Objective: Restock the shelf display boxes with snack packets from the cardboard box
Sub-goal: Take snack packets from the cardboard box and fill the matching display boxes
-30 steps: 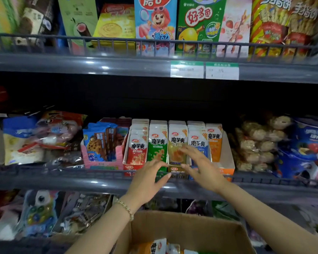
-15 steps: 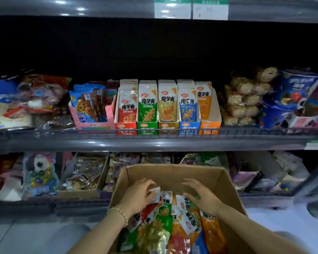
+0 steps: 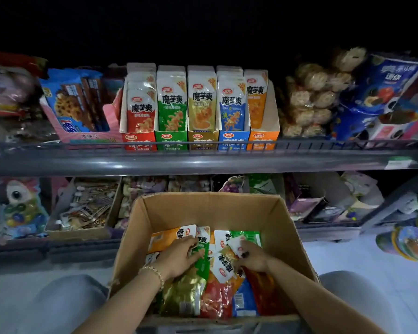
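An open cardboard box (image 3: 285,222) stands in front of me, holding several loose snack packets in orange, green, red, blue and gold. My left hand (image 3: 179,257) lies on a green packet (image 3: 202,259) with its fingers curled round the packet's edge. My right hand (image 3: 250,257) pinches the white top of another packet (image 3: 235,244). On the middle shelf stands a row of display boxes (image 3: 200,138), red, green, gold, blue and orange, with upright packets (image 3: 202,102) in them. The orange box at the right holds the fewest.
A pink display box of blue cookie packs (image 3: 75,104) stands left of the row, bagged round snacks (image 3: 314,102) and blue packs to its right. The grey shelf rail (image 3: 203,162) runs across. The lower shelf holds trays of small packets (image 3: 87,208). My knees flank the box.
Both hands came down from the shelf display boxes into the cardboard box and now take hold of packets there. My view dropped from the upper shelf to the box.
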Demonstrator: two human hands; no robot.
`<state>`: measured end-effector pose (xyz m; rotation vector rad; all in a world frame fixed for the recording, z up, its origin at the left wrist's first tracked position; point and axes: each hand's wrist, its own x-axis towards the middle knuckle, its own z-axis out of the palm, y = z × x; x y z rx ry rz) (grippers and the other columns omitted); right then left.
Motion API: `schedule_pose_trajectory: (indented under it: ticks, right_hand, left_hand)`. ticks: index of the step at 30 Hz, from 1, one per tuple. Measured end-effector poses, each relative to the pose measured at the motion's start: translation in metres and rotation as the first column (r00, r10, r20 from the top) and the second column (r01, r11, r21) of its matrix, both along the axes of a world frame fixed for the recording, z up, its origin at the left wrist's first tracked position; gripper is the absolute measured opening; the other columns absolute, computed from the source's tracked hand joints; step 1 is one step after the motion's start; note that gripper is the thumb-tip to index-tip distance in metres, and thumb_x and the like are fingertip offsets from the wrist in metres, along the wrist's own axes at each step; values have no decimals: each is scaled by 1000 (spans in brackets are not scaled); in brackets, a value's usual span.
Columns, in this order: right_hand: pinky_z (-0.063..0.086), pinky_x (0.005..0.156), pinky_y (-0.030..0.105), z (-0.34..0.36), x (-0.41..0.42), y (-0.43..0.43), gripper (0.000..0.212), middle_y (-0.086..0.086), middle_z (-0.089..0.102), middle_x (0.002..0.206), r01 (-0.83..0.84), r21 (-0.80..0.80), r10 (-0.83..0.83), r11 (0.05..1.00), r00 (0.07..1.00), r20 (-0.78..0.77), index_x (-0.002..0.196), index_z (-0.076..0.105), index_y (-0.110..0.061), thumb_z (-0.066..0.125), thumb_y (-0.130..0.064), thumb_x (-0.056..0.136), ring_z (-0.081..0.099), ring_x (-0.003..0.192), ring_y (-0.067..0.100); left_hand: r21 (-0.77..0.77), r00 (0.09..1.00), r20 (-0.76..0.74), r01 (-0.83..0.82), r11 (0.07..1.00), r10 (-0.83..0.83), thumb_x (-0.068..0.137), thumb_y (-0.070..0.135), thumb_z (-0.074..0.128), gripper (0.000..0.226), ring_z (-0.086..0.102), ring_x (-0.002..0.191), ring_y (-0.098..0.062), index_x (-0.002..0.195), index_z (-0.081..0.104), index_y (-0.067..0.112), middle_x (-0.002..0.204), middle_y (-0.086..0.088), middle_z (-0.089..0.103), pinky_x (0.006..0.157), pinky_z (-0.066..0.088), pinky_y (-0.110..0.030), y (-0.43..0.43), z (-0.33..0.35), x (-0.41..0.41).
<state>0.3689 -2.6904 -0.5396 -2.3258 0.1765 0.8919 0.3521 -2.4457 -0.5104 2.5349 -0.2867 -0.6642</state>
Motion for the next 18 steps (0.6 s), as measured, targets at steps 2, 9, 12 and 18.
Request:
schedule_pose_trajectory:
  ticks: [2,9,12,18]
  right_hand:
    - [26,112,21,0,0,5,62,4,30,153,-33,84,29,996,999,40,141,39,-9,67,-12,86,34,137,18]
    - [36,106,30,-6,4,-2,78,6,40,138,-106,-135,120,985,988,99,131,41,-18,83,-32,67,43,125,22]
    - [45,89,27,-9,-1,3,64,3,57,124,-79,-24,80,997,996,41,118,49,-16,85,-24,65,55,109,18]
    - [55,77,25,28,0,12,28,10,70,108,115,349,-141,930,989,49,100,67,-10,78,-5,74,67,82,10]
  left_hand:
    - [-29,1000,-14,-25,999,24,90,61,42,61,45,125,-13,137,43,23,141,4,46,105,38,-32,2,-3,2]
    - [-62,998,-37,-62,996,59,88,65,42,62,45,123,-13,136,44,25,137,6,48,104,40,-34,6,-13,5]
    - [-73,998,-36,-60,996,58,89,63,43,61,43,127,-13,137,44,24,140,5,46,106,38,-33,6,-11,5]
    - [-132,993,-74,-98,986,89,85,69,42,69,41,129,-11,139,41,25,143,6,43,107,36,-31,7,1,3]
